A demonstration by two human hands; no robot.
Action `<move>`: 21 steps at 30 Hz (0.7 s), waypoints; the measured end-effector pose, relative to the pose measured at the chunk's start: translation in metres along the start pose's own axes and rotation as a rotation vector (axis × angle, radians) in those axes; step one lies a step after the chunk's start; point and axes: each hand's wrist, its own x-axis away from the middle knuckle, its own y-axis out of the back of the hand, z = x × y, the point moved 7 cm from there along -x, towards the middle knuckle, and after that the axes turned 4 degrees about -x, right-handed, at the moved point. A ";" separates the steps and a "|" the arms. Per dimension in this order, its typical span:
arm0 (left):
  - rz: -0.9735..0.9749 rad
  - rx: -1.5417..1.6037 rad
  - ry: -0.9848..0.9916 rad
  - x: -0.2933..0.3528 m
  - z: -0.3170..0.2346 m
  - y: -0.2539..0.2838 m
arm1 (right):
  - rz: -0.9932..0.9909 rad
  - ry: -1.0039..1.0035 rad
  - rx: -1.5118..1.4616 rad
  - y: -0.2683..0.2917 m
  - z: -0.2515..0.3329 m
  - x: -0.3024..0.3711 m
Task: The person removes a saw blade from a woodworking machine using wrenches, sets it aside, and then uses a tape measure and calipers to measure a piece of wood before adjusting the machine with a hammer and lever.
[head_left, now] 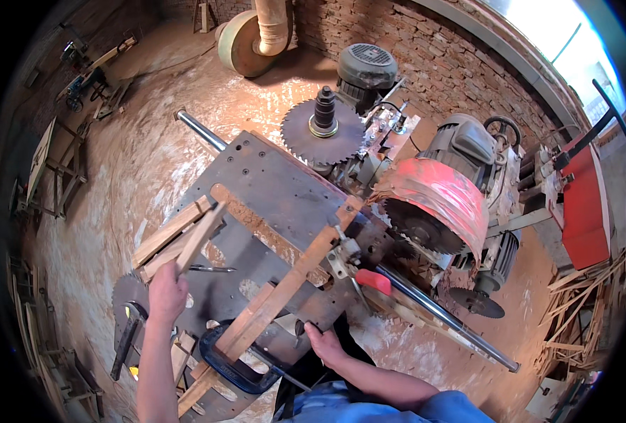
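My left hand (166,295) is closed round the near end of a short wooden strip (203,235), which it holds tilted over the left side of the metal machine table (284,185). Under and beside that strip, more short wood pieces (173,229) lie on the table. A thin dark pointed tool (213,268) rests just right of the hand. At the table's near edge is my right hand (325,345), its fingers curled by a small dark knob-like part (299,328); what they grip is hidden. A long wooden bar (292,278) crosses the table, held by a blue C-clamp (221,359).
Beyond the table is a bare horizontal toothed saw blade (302,137). To the right, another blade (426,229) sits under a red cover (443,190), beside motors. Steel rails (454,321) stick out past the table. Scrap wood (584,310) is heaped at far right.
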 end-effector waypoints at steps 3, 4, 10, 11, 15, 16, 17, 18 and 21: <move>0.008 0.216 -0.056 -0.028 -0.078 -0.005 | -0.004 0.009 -0.033 -0.009 0.023 -0.004; 0.042 0.287 -0.032 -0.039 -0.107 -0.008 | -0.004 0.018 -0.047 -0.012 0.020 -0.007; -0.078 0.478 -0.038 -0.075 -0.212 -0.062 | -0.023 0.053 -0.049 -0.017 0.025 -0.018; -0.054 0.454 -0.054 -0.076 -0.221 -0.069 | 0.025 0.059 -0.067 -0.019 0.031 -0.015; -0.038 0.382 -0.085 -0.077 -0.241 -0.088 | 0.047 0.034 -0.071 -0.019 0.033 -0.013; -0.021 0.367 -0.083 -0.075 -0.240 -0.094 | 0.061 0.005 -0.049 -0.019 0.032 -0.013; -0.005 0.351 -0.079 -0.070 -0.235 -0.100 | 0.076 -0.024 -0.026 -0.019 0.032 -0.013; 0.013 0.335 -0.084 -0.069 -0.236 -0.100 | 0.040 -0.013 0.017 -0.017 0.031 -0.013; 0.094 0.323 -0.014 -0.069 -0.236 -0.099 | -0.032 0.008 0.084 -0.013 0.036 -0.010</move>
